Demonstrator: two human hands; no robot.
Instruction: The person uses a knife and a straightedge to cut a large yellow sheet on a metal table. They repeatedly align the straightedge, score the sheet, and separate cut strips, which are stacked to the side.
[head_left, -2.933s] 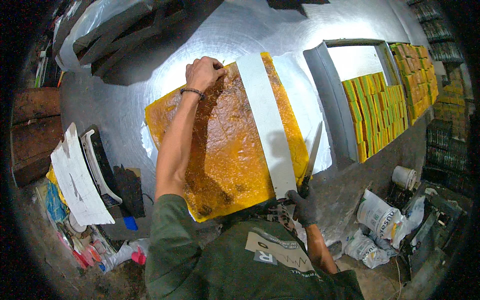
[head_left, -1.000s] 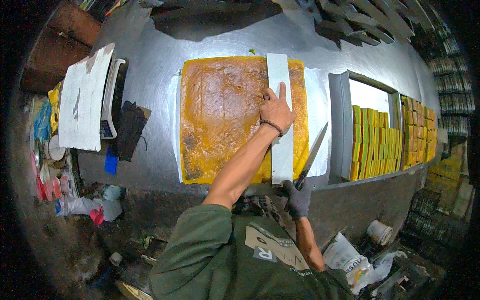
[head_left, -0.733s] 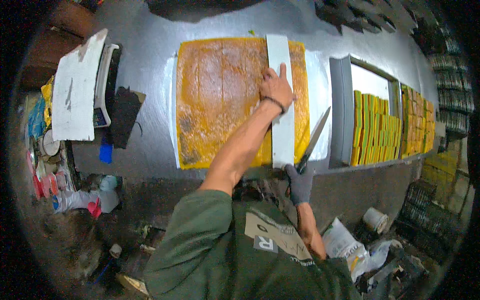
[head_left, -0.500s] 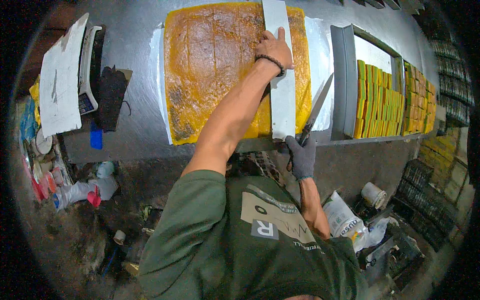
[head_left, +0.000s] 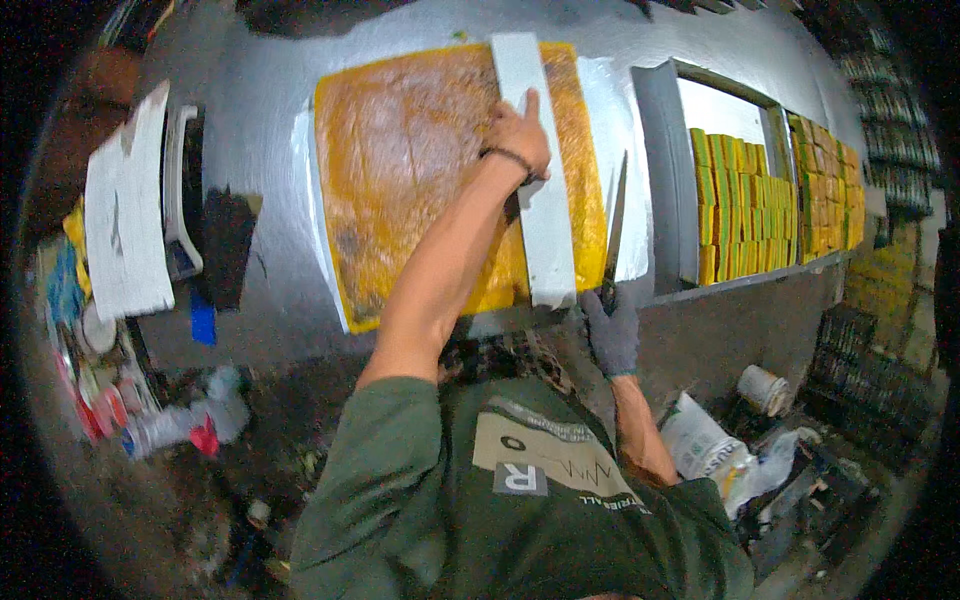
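1. Your left hand (head_left: 518, 135) lies flat on the white straightedge board (head_left: 537, 180), fingers spread slightly and pressing down, not wrapped around anything. The board runs from the far edge to the near edge of the orange slab (head_left: 440, 170), over the slab's right part.

2. Your gloved right hand (head_left: 610, 330) is at the near edge of the metal table (head_left: 260, 110), fingers closed around the handle of a long knife (head_left: 614, 225). The blade lies just beside the board's right edge, pointing away from you along the slab's right margin.

3. Where the work stands, as a judgement: the slab looks almost whole. Only a narrow orange strip shows to the right of the board, and you cannot tell from here whether the blade has cut through it.

4. The broad stretch of slab to the left of the board shows faint lines, but no separated strips, so most of the cutting appears left to do.

5. To the right, a metal tray (head_left: 660, 180) holds rows of yellow cut blocks (head_left: 735, 215), and further rows (head_left: 825, 190) sit beyond it, which suggests finished pieces are already packed.

6. At far left lie a stack of white sheets (head_left: 125, 230) and a dark cloth (head_left: 228, 245), well apart from both hands.
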